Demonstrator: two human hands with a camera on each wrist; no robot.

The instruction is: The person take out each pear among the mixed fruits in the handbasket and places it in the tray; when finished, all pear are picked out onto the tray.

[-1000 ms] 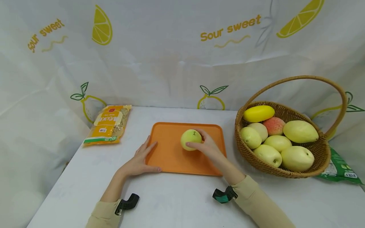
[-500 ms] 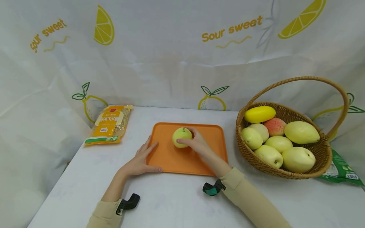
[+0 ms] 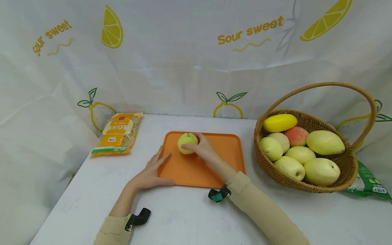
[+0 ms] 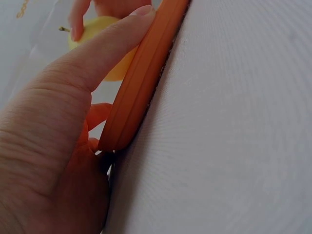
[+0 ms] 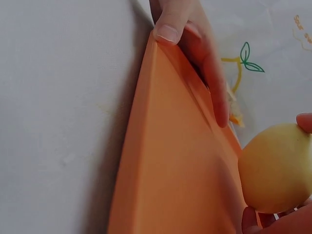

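Note:
A yellow-green apple [image 3: 187, 143] with a short stem is in my right hand [image 3: 204, 148], over the left-centre part of an orange tray [image 3: 214, 170]. Thumb and fingers grip it from the right; in the right wrist view the apple [image 5: 275, 168] appears held above the tray surface. My left hand [image 3: 152, 174] lies spread round the tray's front left corner. Its thumb [image 4: 105, 48] touches the front rim, and the other fingers reach along the left side. The palm side of the left hand is partly hidden.
A wicker basket [image 3: 263, 170] with a tall handle stands on the right, holding several pale fruits, a peach [image 3: 296, 136] and a yellow oblong fruit [image 3: 280, 123]. An orange grain bag [image 3: 117, 134] lies at back left. Behind the basket is a green packet [image 3: 365, 182].
My right hand has carried the apple leftward and slightly farther back over the tray, from right of centre to left of centre. My left hand has stayed at the tray's corner.

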